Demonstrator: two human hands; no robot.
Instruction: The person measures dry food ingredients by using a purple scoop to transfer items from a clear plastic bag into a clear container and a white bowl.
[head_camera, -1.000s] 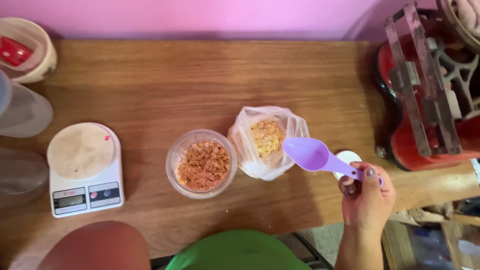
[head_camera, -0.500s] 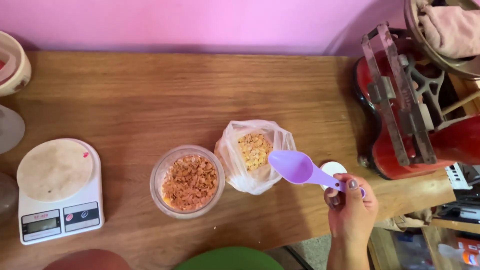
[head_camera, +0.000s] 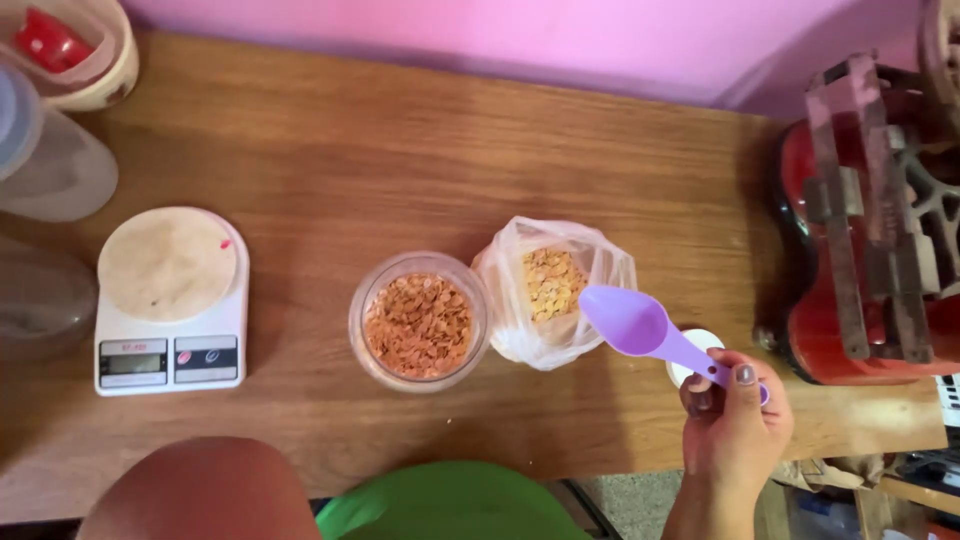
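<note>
Now right hand (head_camera: 735, 425) holds purple spoon (head_camera: 640, 325) beside bag (head_camera: 553, 290) rim.

Purple plastic spoon (head_camera: 640, 325): glossy, oval bowl empty, facing up, handle running down-right. Held above the wooden tabletop, bowl just over the near-right edge of the bag.

Clear plastic bag (head_camera: 553, 290): mouth open and rolled outward, standing upright on the table, holding pale yellow-orange flakes. It touches the glass jar on its left; a small white round lid lies just right of it, under the spoon handle.
</note>
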